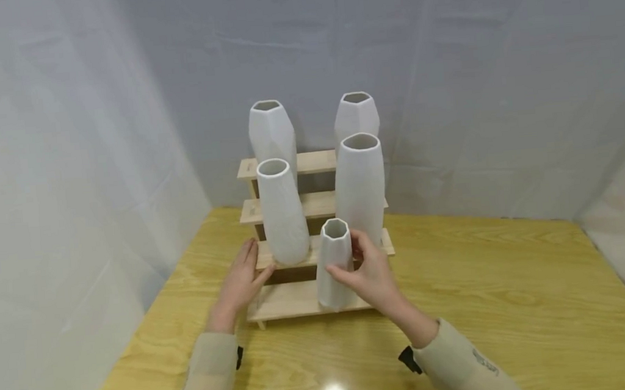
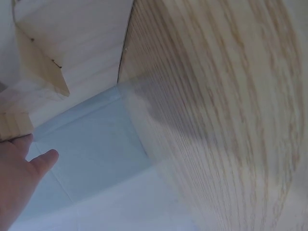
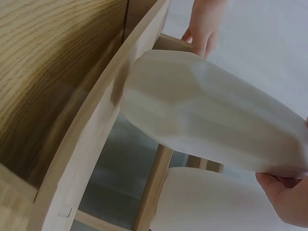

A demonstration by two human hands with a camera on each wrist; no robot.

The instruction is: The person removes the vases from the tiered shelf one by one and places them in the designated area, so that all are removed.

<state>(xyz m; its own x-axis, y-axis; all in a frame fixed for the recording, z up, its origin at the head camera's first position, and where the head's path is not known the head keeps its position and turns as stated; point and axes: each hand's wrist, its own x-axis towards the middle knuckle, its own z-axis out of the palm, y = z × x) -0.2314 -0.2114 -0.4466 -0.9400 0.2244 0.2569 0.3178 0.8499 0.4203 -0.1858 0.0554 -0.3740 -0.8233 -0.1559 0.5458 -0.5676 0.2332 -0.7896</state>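
A small white faceted vase [image 1: 332, 273] has its base at the lowest step of a wooden tiered stand [image 1: 293, 299]. My right hand [image 1: 371, 273] grips it near the rim, thumb in front and fingers at the side. In the right wrist view the vase [image 3: 192, 106] spans the middle, and only part of the right hand [image 3: 288, 199] shows. My left hand [image 1: 240, 281] rests against the left end of the stand's second step, fingers extended. The left wrist view shows the left hand [image 2: 19, 173] touching a wooden edge.
On the second step stand a round-mouthed white vase [image 1: 283, 215] and a wider white vase [image 1: 360, 185]. Two faceted vases are at the top, one left [image 1: 271, 128] and one right [image 1: 357, 115]. The stand sits on a wood-grain table [image 1: 491, 291] before a pale curtain [image 1: 474, 84].
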